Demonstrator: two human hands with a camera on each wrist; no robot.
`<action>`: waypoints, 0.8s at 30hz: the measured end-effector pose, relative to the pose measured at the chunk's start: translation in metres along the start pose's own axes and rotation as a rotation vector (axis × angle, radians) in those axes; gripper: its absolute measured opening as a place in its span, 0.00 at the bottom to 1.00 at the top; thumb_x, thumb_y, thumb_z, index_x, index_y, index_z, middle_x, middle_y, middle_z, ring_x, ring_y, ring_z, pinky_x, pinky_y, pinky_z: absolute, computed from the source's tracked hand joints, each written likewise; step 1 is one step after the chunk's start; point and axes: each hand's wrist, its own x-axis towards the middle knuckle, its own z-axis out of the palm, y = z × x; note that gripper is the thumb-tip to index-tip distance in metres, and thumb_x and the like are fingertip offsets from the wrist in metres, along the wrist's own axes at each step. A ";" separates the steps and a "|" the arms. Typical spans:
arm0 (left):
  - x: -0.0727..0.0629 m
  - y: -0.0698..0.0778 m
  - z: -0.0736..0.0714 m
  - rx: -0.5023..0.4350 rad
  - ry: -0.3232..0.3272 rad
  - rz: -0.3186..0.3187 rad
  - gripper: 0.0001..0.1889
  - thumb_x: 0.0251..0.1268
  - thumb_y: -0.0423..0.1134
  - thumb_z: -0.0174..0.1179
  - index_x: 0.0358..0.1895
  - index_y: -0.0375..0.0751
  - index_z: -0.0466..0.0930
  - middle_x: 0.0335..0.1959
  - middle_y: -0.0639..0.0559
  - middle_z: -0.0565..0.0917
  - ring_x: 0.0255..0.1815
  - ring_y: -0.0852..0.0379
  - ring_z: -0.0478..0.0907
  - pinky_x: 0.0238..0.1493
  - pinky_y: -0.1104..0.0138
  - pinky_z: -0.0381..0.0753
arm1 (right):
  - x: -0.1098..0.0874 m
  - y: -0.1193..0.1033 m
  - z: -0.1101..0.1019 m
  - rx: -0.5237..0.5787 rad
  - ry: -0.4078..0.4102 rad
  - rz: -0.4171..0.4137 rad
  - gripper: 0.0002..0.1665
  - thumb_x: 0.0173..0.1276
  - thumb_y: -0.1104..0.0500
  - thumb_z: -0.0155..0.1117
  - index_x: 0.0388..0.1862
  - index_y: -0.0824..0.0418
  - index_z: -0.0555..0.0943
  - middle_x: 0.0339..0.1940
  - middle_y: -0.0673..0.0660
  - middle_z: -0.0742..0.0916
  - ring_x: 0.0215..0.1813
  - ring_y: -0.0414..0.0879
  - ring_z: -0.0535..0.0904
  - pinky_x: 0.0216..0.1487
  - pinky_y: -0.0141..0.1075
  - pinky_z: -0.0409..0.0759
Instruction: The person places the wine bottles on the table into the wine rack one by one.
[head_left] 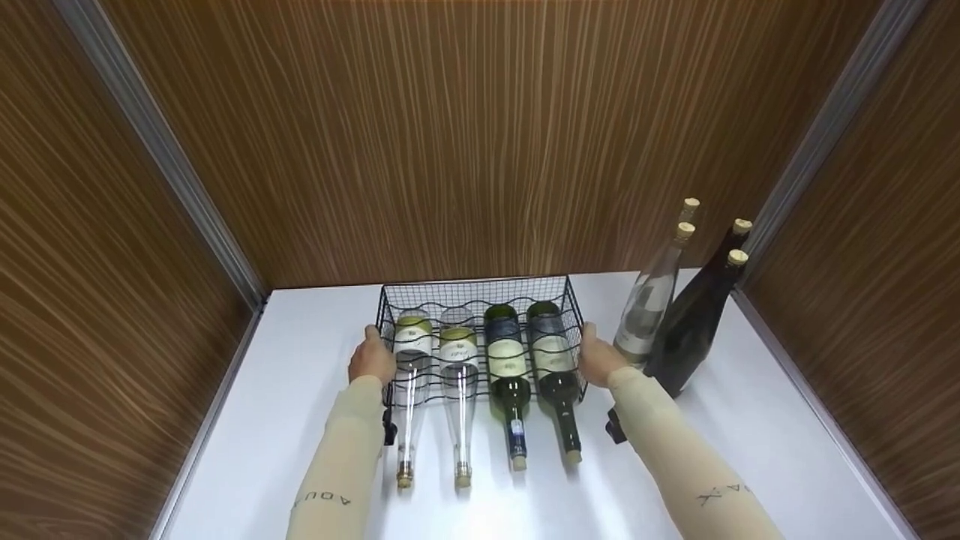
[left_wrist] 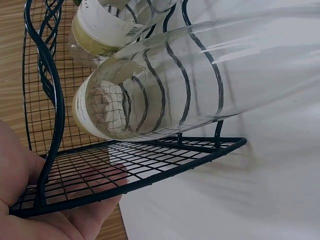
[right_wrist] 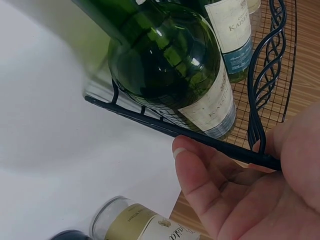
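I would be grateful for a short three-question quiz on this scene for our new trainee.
1. What does the wire rack hold, and how many?
2. True or false: the person's left hand grips the side of the wire rack next to the green bottles.
3. In the head view, where are the standing bottles? A) left of the wire rack; B) right of the wire rack; C) inside the wire rack.

Key:
1. Four bottles lying down: two clear bottles and two green bottles.
2. False: the left hand grips the side next to the clear bottles.
3. B.

4 btls (head_left: 507, 358) in rack (head_left: 480, 290), more btls (head_left: 688, 330) to R on tbl (head_left: 315, 337), panel (head_left: 480, 150) behind
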 end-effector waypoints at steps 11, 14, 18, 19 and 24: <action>0.002 0.003 0.001 0.007 0.018 -0.012 0.26 0.67 0.35 0.54 0.65 0.35 0.58 0.48 0.30 0.80 0.49 0.34 0.77 0.48 0.45 0.74 | 0.004 0.004 -0.001 -0.013 0.003 0.001 0.25 0.68 0.68 0.43 0.60 0.74 0.49 0.43 0.78 0.81 0.48 0.69 0.80 0.53 0.56 0.75; 0.001 0.002 0.000 0.009 0.024 -0.011 0.26 0.67 0.34 0.54 0.65 0.34 0.58 0.48 0.29 0.80 0.48 0.34 0.78 0.47 0.45 0.75 | 0.005 0.003 0.002 -0.013 0.011 0.002 0.24 0.68 0.67 0.42 0.60 0.73 0.49 0.44 0.79 0.80 0.48 0.69 0.79 0.54 0.57 0.74; 0.000 0.000 -0.001 0.012 0.038 -0.004 0.26 0.66 0.34 0.54 0.65 0.33 0.58 0.48 0.29 0.80 0.48 0.33 0.78 0.47 0.45 0.75 | 0.004 0.004 0.004 -0.024 0.050 -0.038 0.22 0.68 0.68 0.42 0.58 0.73 0.52 0.37 0.77 0.82 0.42 0.68 0.81 0.46 0.56 0.77; 0.000 0.000 -0.001 0.012 0.038 -0.003 0.26 0.66 0.34 0.54 0.65 0.33 0.58 0.48 0.29 0.80 0.48 0.34 0.78 0.47 0.45 0.75 | 0.004 0.005 0.004 -0.021 0.058 -0.047 0.22 0.69 0.68 0.41 0.58 0.73 0.52 0.37 0.76 0.82 0.41 0.68 0.81 0.45 0.56 0.77; -0.001 -0.001 0.001 0.009 0.038 0.004 0.26 0.67 0.34 0.54 0.65 0.33 0.59 0.46 0.30 0.81 0.47 0.35 0.78 0.46 0.46 0.75 | -0.007 0.017 0.004 0.121 0.042 -0.051 0.27 0.79 0.54 0.40 0.66 0.72 0.55 0.49 0.78 0.80 0.47 0.66 0.81 0.52 0.56 0.75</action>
